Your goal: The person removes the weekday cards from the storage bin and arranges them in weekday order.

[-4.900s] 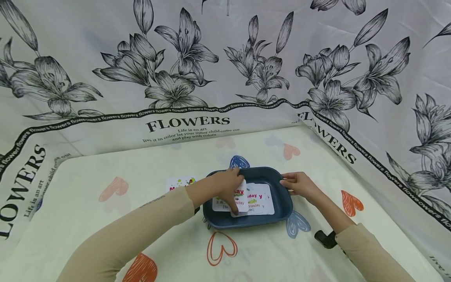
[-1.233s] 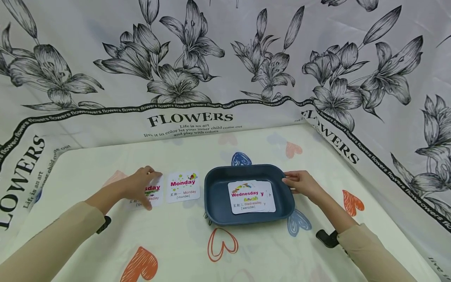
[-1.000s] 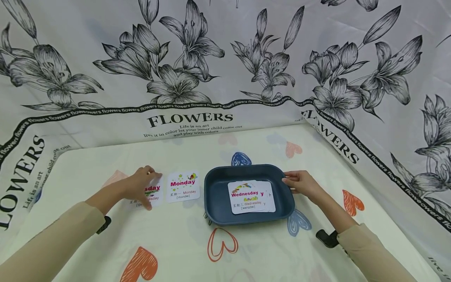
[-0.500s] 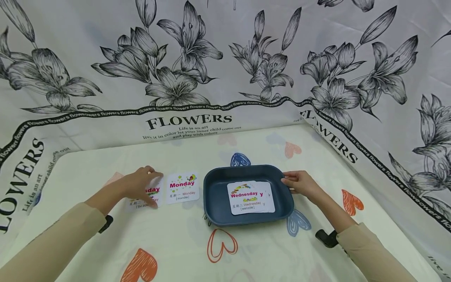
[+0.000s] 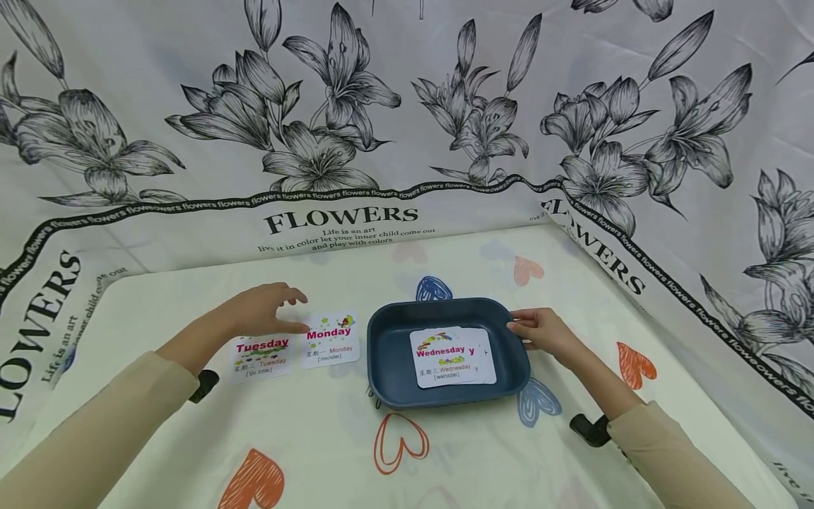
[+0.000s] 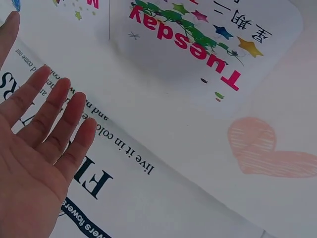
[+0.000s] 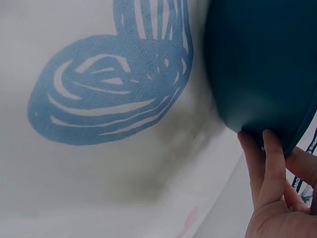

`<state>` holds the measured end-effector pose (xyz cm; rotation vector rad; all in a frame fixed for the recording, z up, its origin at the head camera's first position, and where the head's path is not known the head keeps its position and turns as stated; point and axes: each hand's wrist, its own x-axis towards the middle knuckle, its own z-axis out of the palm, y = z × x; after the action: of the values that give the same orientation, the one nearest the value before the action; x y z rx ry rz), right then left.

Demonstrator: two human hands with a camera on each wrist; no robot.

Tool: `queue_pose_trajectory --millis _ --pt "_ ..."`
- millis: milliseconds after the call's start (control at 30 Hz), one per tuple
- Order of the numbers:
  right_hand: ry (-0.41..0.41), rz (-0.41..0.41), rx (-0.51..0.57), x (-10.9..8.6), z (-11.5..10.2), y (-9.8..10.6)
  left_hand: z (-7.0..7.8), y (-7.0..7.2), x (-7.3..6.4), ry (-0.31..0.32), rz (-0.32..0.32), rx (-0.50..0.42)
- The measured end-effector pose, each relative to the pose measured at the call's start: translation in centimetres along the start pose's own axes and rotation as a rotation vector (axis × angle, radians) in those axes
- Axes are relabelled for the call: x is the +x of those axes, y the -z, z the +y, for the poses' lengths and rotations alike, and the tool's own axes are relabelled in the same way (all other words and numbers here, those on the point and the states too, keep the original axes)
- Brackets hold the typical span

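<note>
Head view: my left hand (image 5: pixel 257 311), spread and empty, has lifted off the white square Tuesday card (image 5: pixel 262 359), apparently settled beside the matching Monday card (image 5: pixel 332 346), while my right hand (image 5: pixel 543 334) pinches the dark-blue oblong tray (image 5: pixel 391 375).

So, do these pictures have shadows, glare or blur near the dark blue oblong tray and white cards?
Head view: even light, readable print on the white Tuesday card, no strong glare on the blue tray; left wrist view: dimmer, soft grey shadow near the print; right wrist view: dim, pale sheen on the tray near the right hand, blurred shadow on the white heart-printed cloth.
</note>
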<state>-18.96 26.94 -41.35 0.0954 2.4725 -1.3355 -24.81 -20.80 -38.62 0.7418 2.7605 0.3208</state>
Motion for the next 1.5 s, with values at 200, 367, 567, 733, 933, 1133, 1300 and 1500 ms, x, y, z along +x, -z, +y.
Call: queue_pose_trajectory --millis 200,367,567,733,933,1133,1300,1500 --pt "0.008 -0.016 0.013 -0.2 0.1 0.2 1.5 0.4 0.5 -0.051 0.024 -0.049" --pt "0.004 -0.016 0.027 -0.3 0.2 0.2 3.7 0.8 1.5 -0.087 0.064 -0.071" --pt "0.002 -0.013 0.024 -0.2 0.3 0.3 6.3 1.2 2.8 -0.116 0.114 -0.047" --pt "-0.001 -0.004 0.011 -0.1 0.2 0.4 8.4 1.8 3.9 -0.157 0.109 -0.052" --pt "-0.003 -0.008 0.023 -0.1 0.1 0.4 11.1 2.1 5.5 -0.173 0.074 -0.074" --pt "-0.009 -0.008 0.02 -0.1 0.2 0.5 13.8 1.8 6.9 -0.203 0.02 -0.067" --pt "-0.01 -0.008 0.023 -0.1 0.3 0.6 16.1 1.5 8.0 -0.237 0.008 -0.041" --pt "-0.01 -0.013 0.024 -0.1 0.4 0.6 18.0 1.5 8.9 -0.266 0.008 -0.016"
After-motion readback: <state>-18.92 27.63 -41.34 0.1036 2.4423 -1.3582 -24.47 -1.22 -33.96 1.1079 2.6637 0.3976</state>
